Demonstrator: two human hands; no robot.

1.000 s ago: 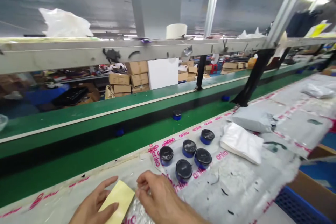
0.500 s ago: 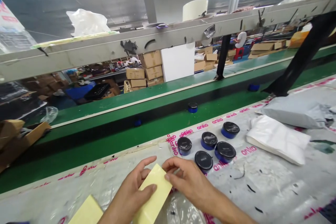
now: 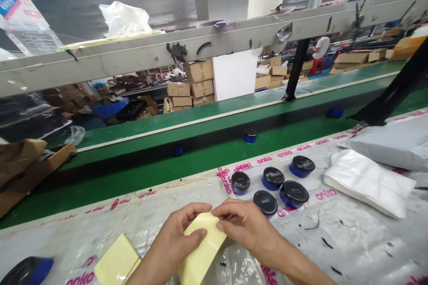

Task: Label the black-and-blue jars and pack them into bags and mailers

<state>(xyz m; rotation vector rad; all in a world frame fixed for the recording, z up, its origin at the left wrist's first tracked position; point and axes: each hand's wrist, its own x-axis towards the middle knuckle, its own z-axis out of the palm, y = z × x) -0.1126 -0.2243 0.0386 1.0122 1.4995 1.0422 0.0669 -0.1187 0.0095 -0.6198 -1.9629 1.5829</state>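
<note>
In the lower centre of the frame, the left hand (image 3: 179, 242) was half closed around a flat, pale yellow, paper-like sheet (image 3: 204, 247), its thumb pressed on the near face and its fingers curled at the top edge. The right hand (image 3: 249, 227) had its thumb and forefinger nearly together at the sheet's upper right corner, the other fingers bent inward and partly hidden. The sheet lay between the two hands, tilted, its lower end running toward the bottom edge of the frame. A pale yellow, flat stack (image 3: 115, 257) rested at lower left, just beside the left forearm, on a clear plastic covering with pink lettering (image 3: 157, 220). Right of centre, near the right hand, stood five round containers with black lids and blue sides (image 3: 294, 192); a white, folded, soft packet (image 3: 368, 182) lay further right. Beyond them a green conveyor belt (image 3: 207, 156) crossed the frame.
</note>
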